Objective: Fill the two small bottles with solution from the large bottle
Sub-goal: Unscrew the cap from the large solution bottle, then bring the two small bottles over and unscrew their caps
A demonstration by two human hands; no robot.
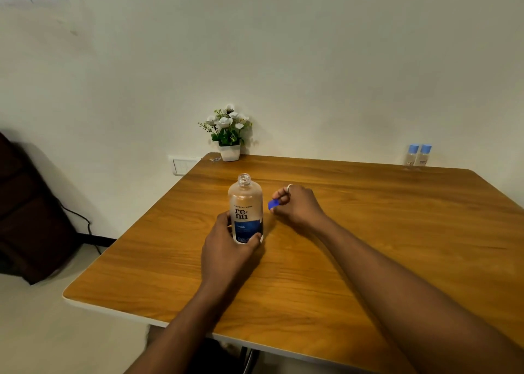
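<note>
Cap (273,204) pinched in right hand (297,203) should be set down beside it, while left hand (226,246) grips large bottle (246,212) upright, steady.

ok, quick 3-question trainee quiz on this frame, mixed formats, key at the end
1. True or false: the large bottle is capped.
2. Which hand holds the blue cap? A) left B) right C) neither
3. Fill in: the two small bottles stand at the table's far ____ corner, caps ____.

Key:
1. False. Its neck is open; the left hand steadies it upright.
2. B. The right hand pinches it beside the bottle.
3. Right; on.
</note>
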